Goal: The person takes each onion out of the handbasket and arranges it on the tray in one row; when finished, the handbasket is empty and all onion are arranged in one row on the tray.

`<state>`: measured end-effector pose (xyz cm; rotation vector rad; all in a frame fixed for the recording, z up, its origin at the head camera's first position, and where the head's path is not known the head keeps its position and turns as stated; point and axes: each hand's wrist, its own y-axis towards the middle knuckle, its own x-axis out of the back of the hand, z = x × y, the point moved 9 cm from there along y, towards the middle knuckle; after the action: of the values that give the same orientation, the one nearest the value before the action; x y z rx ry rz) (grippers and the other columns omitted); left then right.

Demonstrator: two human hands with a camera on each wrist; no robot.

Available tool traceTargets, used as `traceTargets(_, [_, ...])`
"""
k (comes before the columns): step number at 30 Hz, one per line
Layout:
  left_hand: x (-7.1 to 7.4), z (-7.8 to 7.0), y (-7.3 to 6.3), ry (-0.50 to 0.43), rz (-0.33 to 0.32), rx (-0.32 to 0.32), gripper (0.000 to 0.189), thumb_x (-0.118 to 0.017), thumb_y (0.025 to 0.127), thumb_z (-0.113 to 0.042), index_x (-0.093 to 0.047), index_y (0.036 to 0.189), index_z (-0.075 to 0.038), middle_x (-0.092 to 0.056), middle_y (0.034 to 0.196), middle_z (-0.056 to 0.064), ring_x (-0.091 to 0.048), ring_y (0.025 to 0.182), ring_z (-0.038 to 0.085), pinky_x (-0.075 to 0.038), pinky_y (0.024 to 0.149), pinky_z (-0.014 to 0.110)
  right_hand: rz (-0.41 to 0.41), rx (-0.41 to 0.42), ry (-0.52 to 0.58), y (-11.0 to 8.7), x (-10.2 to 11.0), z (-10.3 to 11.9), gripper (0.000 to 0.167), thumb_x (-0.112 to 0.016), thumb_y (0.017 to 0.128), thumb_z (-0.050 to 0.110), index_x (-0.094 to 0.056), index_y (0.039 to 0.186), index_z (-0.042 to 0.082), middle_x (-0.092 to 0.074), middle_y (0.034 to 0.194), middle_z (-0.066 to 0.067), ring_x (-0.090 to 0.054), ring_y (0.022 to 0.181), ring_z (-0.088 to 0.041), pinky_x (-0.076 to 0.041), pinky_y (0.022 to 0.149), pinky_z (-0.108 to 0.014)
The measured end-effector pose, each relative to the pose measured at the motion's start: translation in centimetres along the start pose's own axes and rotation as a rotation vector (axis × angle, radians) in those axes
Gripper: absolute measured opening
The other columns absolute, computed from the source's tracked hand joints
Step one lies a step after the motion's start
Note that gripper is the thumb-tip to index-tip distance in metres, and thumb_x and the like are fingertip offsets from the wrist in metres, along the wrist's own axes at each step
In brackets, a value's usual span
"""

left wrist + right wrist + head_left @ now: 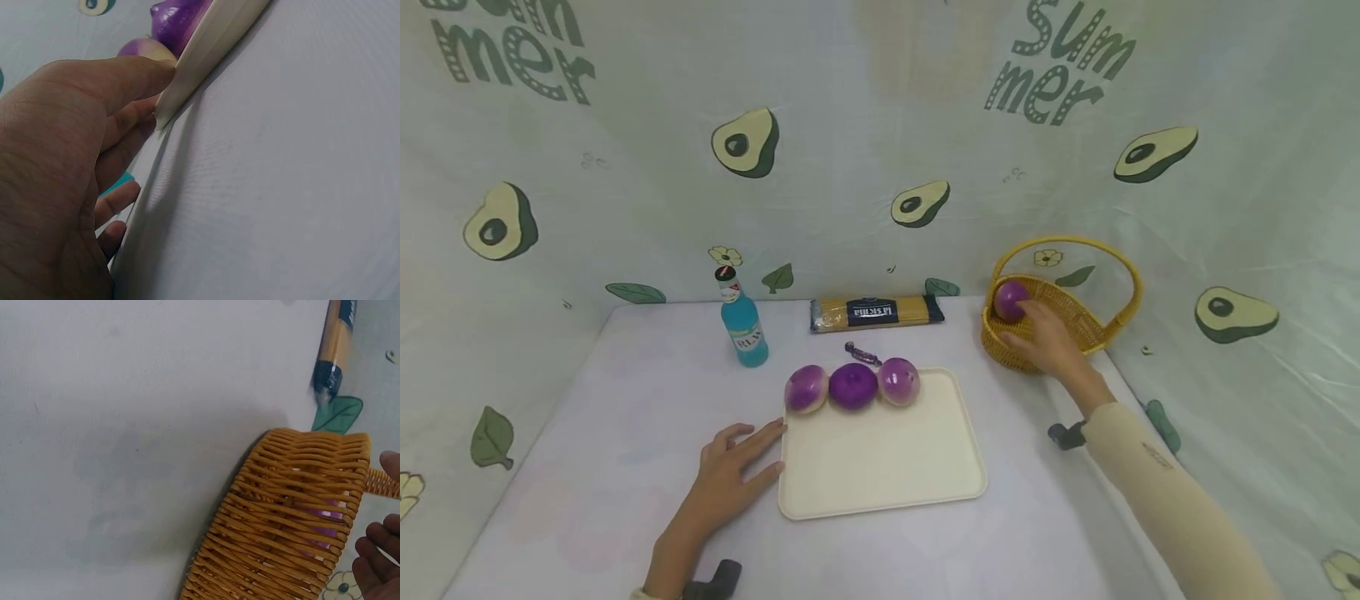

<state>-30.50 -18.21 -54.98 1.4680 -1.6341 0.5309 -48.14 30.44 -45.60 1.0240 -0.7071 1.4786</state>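
My left hand point(730, 475) is at the left edge of a cream rectangular tray point(880, 467), fingers fairly straight. In the left wrist view its thumb and fingertips touch the tray's rim. Three glossy, round purple-and-white vegetables point(853, 387) sit in a row along the tray's far side. My right hand point(1051, 342) reaches over the yellow wicker basket point(1011, 358) at the back right. Inside the basket lies another round purple vegetable point(1011, 301), and the fingertips overlap it in the head view. From the right wrist, thumb and fingers show apart above the basket rim, the vegetable visible through the weave.
A blue bottle point(745, 325) stands at the back left. A pasta packet point(877, 312) lies along the table's back edge, with a small wrapped candy point(862, 354) in front of it. The basket's tall handle point(1131, 292) arches beside my right hand. A patterned cloth hangs behind.
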Motion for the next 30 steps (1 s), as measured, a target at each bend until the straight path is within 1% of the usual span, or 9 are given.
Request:
traceTargets(4, [0.4, 0.2, 0.2, 0.01, -0.004, -0.001, 0.057, -0.067, 0.094, -0.048, -0.052, 0.147, -0.033, -0.053, 0.146, -0.009, -0.033, 0.134, 0.03, -0.02, 0.102, 0.061, -0.003, -0.019, -0.006, 0.7, -0.2, -0.5, 0.077, -0.067, 0.097, 0.036, -0.032, 0.152, -0.004, -0.03, 0.154, -0.03, -0.026, 0.141, -0.049, -0.023, 0.113, -0.063])
traceTargets(9, [0.3, 0.6, 0.3, 0.009, 0.009, 0.01, 0.057, -0.067, 0.094, -0.048, -0.052, 0.147, -0.033, -0.054, 0.146, -0.008, -0.033, 0.134, 0.03, -0.019, 0.102, 0.06, 0.007, -0.052, -0.007, 1.2, -0.3, -1.0, 0.078, -0.066, 0.097, 0.037, -0.03, 0.152, -0.005, -0.028, 0.155, -0.03, -0.025, 0.142, -0.048, -0.023, 0.113, -0.062])
traceTargets(18, [0.2, 0.5, 0.2, -0.001, 0.018, 0.027, 0.058, -0.067, 0.094, -0.048, -0.051, 0.147, -0.033, -0.053, 0.147, -0.008, -0.032, 0.135, 0.031, -0.019, 0.103, 0.061, 0.003, -0.045, -0.013, 2.2, -0.3, -1.3, 0.076, -0.066, 0.098, 0.033, -0.029, 0.151, -0.007, -0.03, 0.153, -0.03, -0.028, 0.141, -0.047, -0.025, 0.113, -0.061])
traceTargets(24, [0.2, 0.2, 0.3, -0.001, -0.006, 0.003, 0.057, -0.068, 0.094, -0.045, -0.052, 0.147, -0.031, -0.055, 0.145, -0.007, -0.034, 0.134, 0.031, -0.019, 0.102, 0.06, -0.008, -0.044, -0.008, 2.7, -0.6, -2.0, 0.076, -0.068, 0.097, 0.029, -0.03, 0.149, -0.011, -0.03, 0.151, -0.033, -0.028, 0.14, -0.048, -0.024, 0.113, -0.06])
traceTargets(30, [0.0, 0.1, 0.2, 0.002, 0.005, 0.011, 0.057, -0.069, 0.093, -0.044, -0.053, 0.146, -0.029, -0.054, 0.145, -0.008, -0.035, 0.134, 0.031, -0.02, 0.102, 0.059, -0.023, -0.048, -0.023, 2.9, -0.8, -2.8, 0.077, -0.069, 0.096, 0.028, -0.03, 0.148, -0.012, -0.03, 0.15, -0.034, -0.028, 0.139, -0.049, -0.024, 0.113, -0.06])
